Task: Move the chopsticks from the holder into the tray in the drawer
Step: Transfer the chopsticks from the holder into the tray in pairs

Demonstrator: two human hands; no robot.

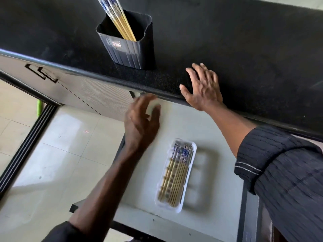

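A black ribbed holder stands on the dark countertop with several bamboo chopsticks leaning in it, their blue-patterned tops pointing up left. Below, the open drawer holds a clear white tray with several chopsticks lying lengthwise in it. My left hand hovers empty over the drawer's far left corner, fingers apart, just under the counter edge. My right hand rests flat on the counter edge, right of the holder, holding nothing.
The counter's rounded front edge overhangs the drawer. A grey cabinet front with a black handle is at the left. Pale floor tiles and a dark floor track lie below left.
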